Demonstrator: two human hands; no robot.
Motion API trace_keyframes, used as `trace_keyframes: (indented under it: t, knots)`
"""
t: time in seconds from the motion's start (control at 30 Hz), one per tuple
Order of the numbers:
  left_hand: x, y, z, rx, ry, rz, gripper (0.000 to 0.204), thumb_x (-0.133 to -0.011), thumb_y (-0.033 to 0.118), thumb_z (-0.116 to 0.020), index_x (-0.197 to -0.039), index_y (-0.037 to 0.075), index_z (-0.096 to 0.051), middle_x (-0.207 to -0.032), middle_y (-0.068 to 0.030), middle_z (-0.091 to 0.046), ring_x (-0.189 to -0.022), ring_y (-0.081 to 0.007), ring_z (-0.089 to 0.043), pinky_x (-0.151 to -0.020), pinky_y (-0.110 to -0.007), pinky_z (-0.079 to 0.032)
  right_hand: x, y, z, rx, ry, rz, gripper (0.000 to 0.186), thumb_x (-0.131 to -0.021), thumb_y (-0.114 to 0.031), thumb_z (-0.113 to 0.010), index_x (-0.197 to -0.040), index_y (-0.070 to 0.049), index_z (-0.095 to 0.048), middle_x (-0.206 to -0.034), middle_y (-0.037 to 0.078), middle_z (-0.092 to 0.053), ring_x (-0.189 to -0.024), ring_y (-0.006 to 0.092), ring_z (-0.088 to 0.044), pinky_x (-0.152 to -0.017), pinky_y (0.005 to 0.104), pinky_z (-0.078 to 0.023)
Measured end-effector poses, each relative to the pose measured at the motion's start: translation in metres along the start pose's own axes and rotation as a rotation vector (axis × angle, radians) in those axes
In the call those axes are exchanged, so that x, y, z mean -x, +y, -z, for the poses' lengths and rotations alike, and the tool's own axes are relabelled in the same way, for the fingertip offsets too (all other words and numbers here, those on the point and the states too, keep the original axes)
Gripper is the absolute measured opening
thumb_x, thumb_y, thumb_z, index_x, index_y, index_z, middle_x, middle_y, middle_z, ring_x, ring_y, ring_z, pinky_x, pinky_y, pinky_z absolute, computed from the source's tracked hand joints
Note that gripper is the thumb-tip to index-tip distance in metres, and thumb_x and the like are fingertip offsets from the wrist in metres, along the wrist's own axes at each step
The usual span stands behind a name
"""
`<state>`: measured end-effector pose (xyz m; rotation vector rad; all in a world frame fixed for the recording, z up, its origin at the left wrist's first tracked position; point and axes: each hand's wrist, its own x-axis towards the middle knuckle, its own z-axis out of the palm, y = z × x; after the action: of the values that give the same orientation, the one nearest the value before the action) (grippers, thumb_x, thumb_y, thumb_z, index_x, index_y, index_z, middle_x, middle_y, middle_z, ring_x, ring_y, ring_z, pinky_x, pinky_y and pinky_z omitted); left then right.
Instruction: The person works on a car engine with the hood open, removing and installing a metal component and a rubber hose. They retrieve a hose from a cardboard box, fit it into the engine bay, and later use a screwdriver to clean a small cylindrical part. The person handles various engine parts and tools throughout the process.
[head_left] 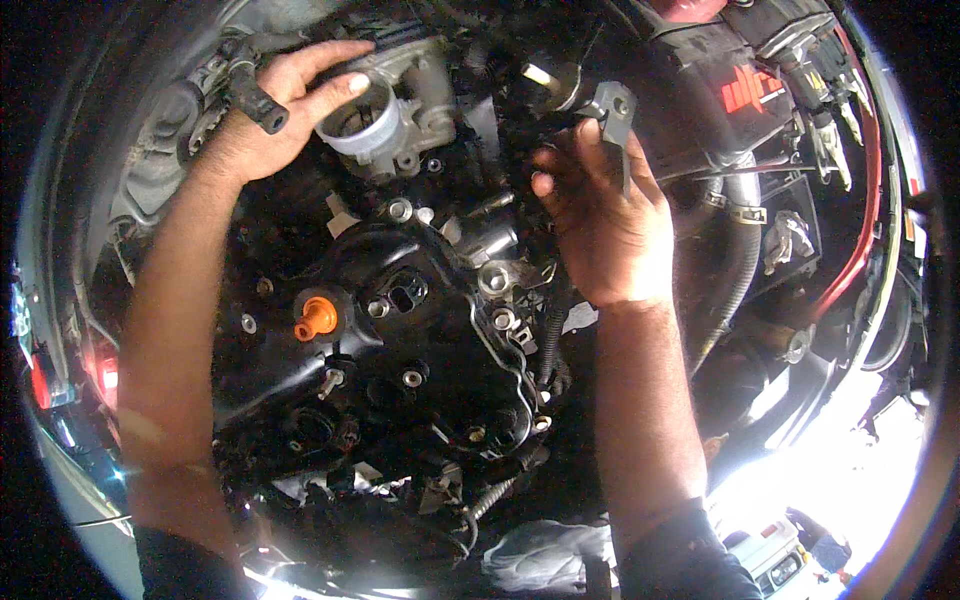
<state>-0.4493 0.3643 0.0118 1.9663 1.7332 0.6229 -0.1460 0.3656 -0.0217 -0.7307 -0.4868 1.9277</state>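
Note:
My left hand (285, 112) reaches to the far left of an engine bay. Its thumb and fingers are stretched out and apart, touching the rim of a grey metal throttle body (425, 105) with a round opening. A black rubber hose end (262, 108) lies in front of that hand. My right hand (615, 235) is closed on a flat grey metal bracket (617, 115) with a hole near its top, held upright between thumb and fingers. Beyond the bracket is a small cylindrical fitting (560, 88). Part of the bracket is hidden behind my fingers.
A black engine cover (350, 260) with an orange cap (317, 317) lies between my forearms. At right are a black battery (690, 95), a ribbed hose (728, 290) and a red cable (858, 260). Clear plastic sheeting (545, 555) lies at the near edge.

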Motion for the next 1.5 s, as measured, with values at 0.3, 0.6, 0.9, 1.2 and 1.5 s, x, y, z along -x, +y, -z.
trace_keyframes:
  t: [0.3,0.6,0.9,1.2,1.5]
  knots:
    - [0.000,0.031,-0.007,-0.138,-0.102,0.110,0.055,-0.094,0.030,-0.065,-0.140,0.008,-0.044,-0.130,-0.0200,-0.058,-0.123,-0.0300,-0.055,-0.103,-0.039,-0.044,0.001,0.001,-0.001,-0.001,0.020,0.010,0.040,-0.088,-0.014,-0.074,-0.122,-0.011,-0.054,-0.098,0.004,-0.063,-0.085,0.0188,-0.066,-0.068,0.0324,-0.057]
    - [0.005,0.051,-0.013,-0.248,-0.061,0.085,0.089,-0.069,0.034,-0.086,-0.139,0.002,-0.042,-0.130,-0.0222,-0.057,-0.122,-0.0330,-0.055,-0.105,-0.040,-0.042,0.002,-0.001,-0.003,0.037,0.021,0.013,0.041,-0.089,-0.016,-0.074,-0.124,-0.009,-0.054,-0.101,0.004,-0.061,-0.085,0.0184,-0.065,-0.070,0.0339,-0.057]
    - [-0.010,0.024,0.005,0.594,0.142,0.566,0.050,-0.082,0.046,-0.065,-0.116,0.009,-0.064,-0.112,-0.0080,-0.065,-0.103,-0.0197,-0.062,-0.090,-0.041,-0.049,-0.001,-0.003,0.003,-0.028,0.007,-0.006,0.044,-0.089,-0.017,-0.074,-0.127,-0.008,-0.054,-0.102,0.004,-0.062,-0.088,0.0188,-0.066,-0.073,0.0321,-0.058]
    - [-0.006,0.024,0.006,0.492,0.255,0.535,0.051,-0.084,0.041,-0.064,-0.119,0.003,-0.061,-0.112,-0.0098,-0.063,-0.101,-0.0213,-0.063,-0.085,-0.041,-0.053,-0.003,-0.001,0.005,-0.059,-0.041,-0.008,0.042,-0.088,-0.015,-0.075,-0.124,-0.008,-0.056,-0.099,0.004,-0.064,-0.085,0.0190,-0.066,-0.074,0.0334,-0.057]
    - [-0.007,0.028,-0.001,0.385,0.334,0.559,0.052,-0.084,0.042,-0.064,-0.118,0.002,-0.062,-0.113,-0.0109,-0.063,-0.103,-0.0225,-0.061,-0.087,-0.042,-0.051,-0.002,0.000,0.006,-0.029,-0.058,0.031,0.046,-0.087,-0.016,-0.076,-0.126,-0.008,-0.054,-0.100,0.004,-0.063,-0.087,0.0197,-0.066,-0.074,0.0338,-0.057]
